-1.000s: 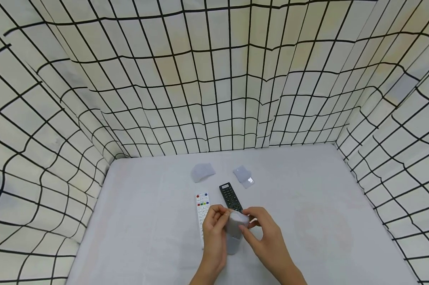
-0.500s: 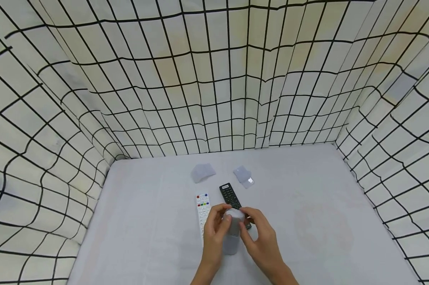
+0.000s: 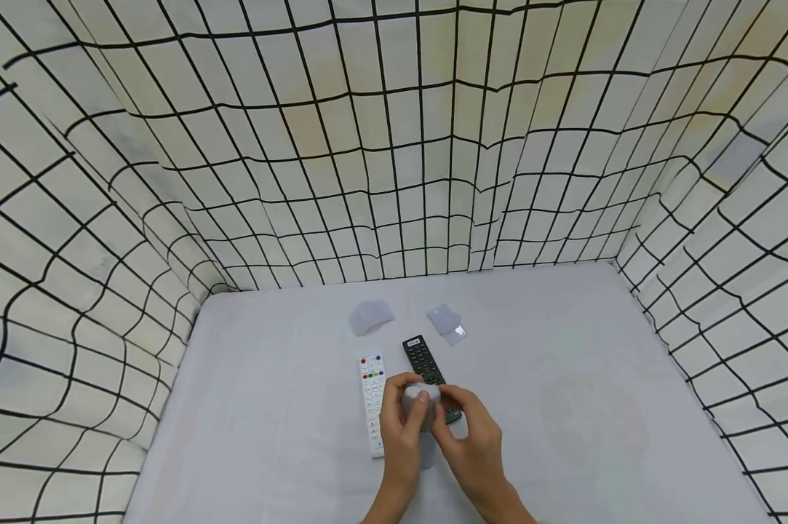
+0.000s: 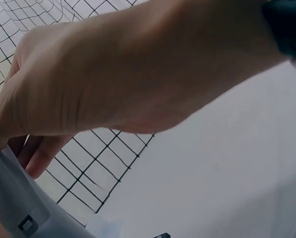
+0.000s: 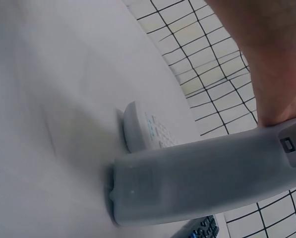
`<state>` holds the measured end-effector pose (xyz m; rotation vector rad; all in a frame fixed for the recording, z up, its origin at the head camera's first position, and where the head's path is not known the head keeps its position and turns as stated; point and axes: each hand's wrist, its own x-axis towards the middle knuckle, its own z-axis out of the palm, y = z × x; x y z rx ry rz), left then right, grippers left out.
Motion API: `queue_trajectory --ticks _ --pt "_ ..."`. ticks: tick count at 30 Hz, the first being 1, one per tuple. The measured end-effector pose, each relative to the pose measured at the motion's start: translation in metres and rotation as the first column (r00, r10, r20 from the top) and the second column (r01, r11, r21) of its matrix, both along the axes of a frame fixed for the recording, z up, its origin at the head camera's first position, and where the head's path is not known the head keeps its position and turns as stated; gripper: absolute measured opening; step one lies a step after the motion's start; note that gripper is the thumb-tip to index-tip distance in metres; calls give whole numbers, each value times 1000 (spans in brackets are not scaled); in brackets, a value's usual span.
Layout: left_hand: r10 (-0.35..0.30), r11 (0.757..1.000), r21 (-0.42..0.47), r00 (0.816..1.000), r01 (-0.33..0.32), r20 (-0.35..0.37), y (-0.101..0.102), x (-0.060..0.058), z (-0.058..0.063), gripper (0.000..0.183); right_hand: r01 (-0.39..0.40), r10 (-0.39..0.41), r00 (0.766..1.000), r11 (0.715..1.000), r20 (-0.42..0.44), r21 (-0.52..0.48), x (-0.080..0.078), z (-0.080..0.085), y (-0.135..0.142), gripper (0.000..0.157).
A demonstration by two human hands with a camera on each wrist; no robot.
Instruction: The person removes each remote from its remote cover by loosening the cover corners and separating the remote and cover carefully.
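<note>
A grey remote control (image 3: 427, 455) stands tilted up from the table between both hands, its lower end at the tabletop in the right wrist view. My left hand (image 3: 402, 440) holds its upper end, with the thumb on the near face. From the other side, my right hand (image 3: 475, 445) pinches it near the top. A small square latch marks the back of the grey remote (image 5: 202, 178) in the right wrist view. To the left lies a white remote control (image 3: 372, 407) with coloured buttons. A black remote control (image 3: 424, 362) lies behind the hands, partly covered by them.
Toward the back of the white table (image 3: 269, 407) lie a flat translucent plastic piece (image 3: 371, 317) and a second plastic piece (image 3: 446, 322) to its right. White walls with a black grid (image 3: 407, 160) enclose the table at the back and sides.
The top of the grey remote has shifted left and both hands have drawn closer together around it. More of the black remote's lower end shows. The white remote stays put.
</note>
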<state>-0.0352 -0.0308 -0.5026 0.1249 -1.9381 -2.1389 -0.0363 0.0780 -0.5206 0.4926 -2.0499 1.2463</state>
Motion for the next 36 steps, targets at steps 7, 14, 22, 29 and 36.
queue_trajectory --ticks 7,14,22,29,36 --pt "38 999 20 999 -38 -22 4 0 -1 19 33 -35 990 999 -134 -12 -3 -6 -3 17" --pt "62 997 45 997 -60 -43 6 1 -1 21 50 -54 981 998 -189 -25 -5 -9 -5 4" --pt "84 995 49 995 -82 -50 8 2 -3 23 86 -84 975 996 -206 0 -7 -8 -8 14" --pt "88 996 31 995 -86 -53 11 5 -4 22 70 -73 992 997 -100 -37 -5 -8 -6 7" --pt "53 999 12 998 -53 -29 5 6 -1 18 17 -17 1000 999 -7 -47 -2 -9 -4 13"
